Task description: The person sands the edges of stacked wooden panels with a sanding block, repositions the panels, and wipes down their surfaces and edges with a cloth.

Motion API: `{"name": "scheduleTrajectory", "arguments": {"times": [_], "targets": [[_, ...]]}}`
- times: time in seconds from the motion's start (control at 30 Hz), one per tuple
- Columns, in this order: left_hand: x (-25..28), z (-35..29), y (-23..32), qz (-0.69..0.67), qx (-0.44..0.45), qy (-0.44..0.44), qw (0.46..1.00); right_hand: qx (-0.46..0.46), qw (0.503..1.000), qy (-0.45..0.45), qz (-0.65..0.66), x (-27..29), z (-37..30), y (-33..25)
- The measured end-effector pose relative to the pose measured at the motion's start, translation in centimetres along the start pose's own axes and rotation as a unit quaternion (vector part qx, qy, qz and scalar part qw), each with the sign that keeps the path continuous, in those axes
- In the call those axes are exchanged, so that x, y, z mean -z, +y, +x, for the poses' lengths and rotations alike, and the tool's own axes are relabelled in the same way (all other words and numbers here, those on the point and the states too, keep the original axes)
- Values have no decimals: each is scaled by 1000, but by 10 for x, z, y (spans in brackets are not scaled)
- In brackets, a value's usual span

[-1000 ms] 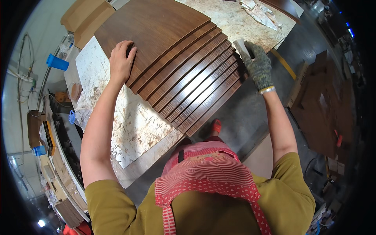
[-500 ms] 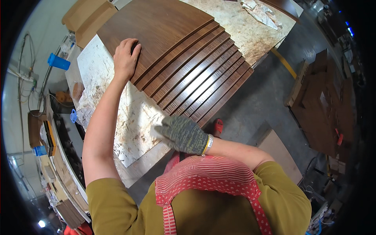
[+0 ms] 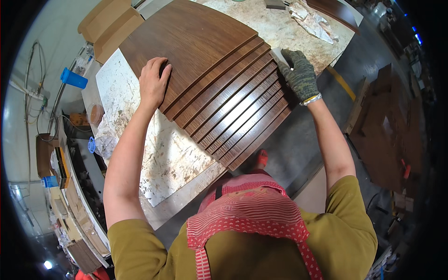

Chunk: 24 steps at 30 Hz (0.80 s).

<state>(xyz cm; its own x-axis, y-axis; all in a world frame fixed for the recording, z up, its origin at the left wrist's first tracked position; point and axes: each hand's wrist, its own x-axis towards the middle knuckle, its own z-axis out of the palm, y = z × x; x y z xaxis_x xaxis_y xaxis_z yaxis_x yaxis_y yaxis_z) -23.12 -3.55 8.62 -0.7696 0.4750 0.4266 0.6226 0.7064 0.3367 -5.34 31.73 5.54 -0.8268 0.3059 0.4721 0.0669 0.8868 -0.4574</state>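
Dark brown wood-grain panels [image 3: 196, 37] are stacked in stepped, overlapping rows, their near edges showing one below another. At the stack's left side lies my bare left hand [image 3: 153, 83], its fingers stretched over the top panel's edge, holding nothing. My right hand [image 3: 298, 74] wears a grey-green knitted glove and is at the right ends of the stepped panels. Between its fingers is a small flat whitish piece [image 3: 280, 57], set against the panel edges; its exact kind I cannot make out.
The stack lies on a stained white worktable [image 3: 172, 163]. A crumpled cloth [image 3: 315, 23] and a small grey block [image 3: 275, 4] lie at the far right. An open cardboard box [image 3: 109, 28] and a blue cup [image 3: 73, 78] are at left. Large brown cartons [image 3: 385, 126] stand at right.
My right hand has swung from the stack's near left corner up to its right edge, carrying the whitish piece. My left hand stays on the top panel.
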Motion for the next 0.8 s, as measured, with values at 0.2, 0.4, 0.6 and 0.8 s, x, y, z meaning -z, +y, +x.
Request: {"name": "scheduleTrajectory", "arguments": {"times": [0.2, 0.4, 0.6, 0.8], "targets": [[2, -4, -7, 3, 2, 10, 1000, 207, 978, -5, 8, -24, -58, -110], [-6, 4, -3, 2, -21, 18, 1000, 222, 940, -139, 217, -52, -129, -214], [3, -7, -5, -6, 29, 10, 1000, 0, 990, -84, 115, -3, -60, -131], [0, -2, 1, -18, 21, -2, 1000, -40, 998, 37, 28, 4, 19, -6]]}}
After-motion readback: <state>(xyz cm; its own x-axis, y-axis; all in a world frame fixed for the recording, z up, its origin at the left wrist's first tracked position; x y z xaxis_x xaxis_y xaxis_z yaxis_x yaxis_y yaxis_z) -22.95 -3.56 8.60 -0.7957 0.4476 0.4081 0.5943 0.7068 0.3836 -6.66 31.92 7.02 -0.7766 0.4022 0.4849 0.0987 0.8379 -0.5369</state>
